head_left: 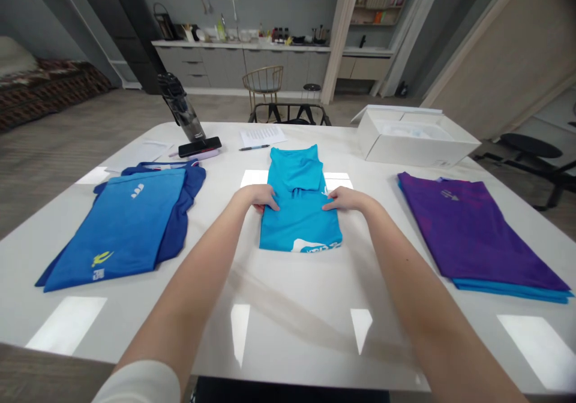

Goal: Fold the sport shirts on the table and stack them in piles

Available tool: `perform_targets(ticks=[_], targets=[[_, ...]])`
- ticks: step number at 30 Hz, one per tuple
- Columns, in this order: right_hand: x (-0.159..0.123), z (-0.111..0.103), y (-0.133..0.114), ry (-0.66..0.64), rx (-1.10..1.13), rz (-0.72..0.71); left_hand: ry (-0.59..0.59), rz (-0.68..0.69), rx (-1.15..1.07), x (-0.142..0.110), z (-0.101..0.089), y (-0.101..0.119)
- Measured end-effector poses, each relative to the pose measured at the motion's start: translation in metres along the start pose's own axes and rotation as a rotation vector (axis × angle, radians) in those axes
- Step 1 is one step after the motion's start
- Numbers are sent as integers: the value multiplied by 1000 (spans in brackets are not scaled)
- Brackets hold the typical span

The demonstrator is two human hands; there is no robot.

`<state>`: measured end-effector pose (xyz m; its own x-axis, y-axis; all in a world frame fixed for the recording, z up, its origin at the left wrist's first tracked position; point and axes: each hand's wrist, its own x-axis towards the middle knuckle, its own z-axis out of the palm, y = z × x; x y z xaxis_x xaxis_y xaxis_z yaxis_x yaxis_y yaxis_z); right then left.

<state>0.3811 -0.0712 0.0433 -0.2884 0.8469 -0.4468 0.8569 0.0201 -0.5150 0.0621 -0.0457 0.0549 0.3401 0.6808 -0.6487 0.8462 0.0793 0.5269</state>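
Observation:
A turquoise shirt, partly folded into a narrow strip, lies flat in front of me with white print along its near edge. At its left edge, my left hand pinches the fabric between thumb and fingers. My right hand grips the opposite edge at about the same height. Beyond my hands, the far part of the shirt shows a loose flap and some wrinkles. The fingertips under the cloth are partly hidden.
On the left of the white table lie blue shirts; a purple shirt tops a pile on the right. Farther back are a handheld vacuum, a pen, printed paper and an open white box.

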Motion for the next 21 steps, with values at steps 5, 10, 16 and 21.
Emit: perform_targets(ticks=[5,10,16,21], targets=[[32,-29,-23,-360,-136,81,-172,-91,263,25,-18,25],[49,-35,-26,-490,-243,62,-287,-55,259,28,-22,26],[35,-60,-20,-514,-20,-171,-305,306,-11,10,-59,13],[37,-90,-28,-333,181,-286,-69,488,-175,15,-95,18]])
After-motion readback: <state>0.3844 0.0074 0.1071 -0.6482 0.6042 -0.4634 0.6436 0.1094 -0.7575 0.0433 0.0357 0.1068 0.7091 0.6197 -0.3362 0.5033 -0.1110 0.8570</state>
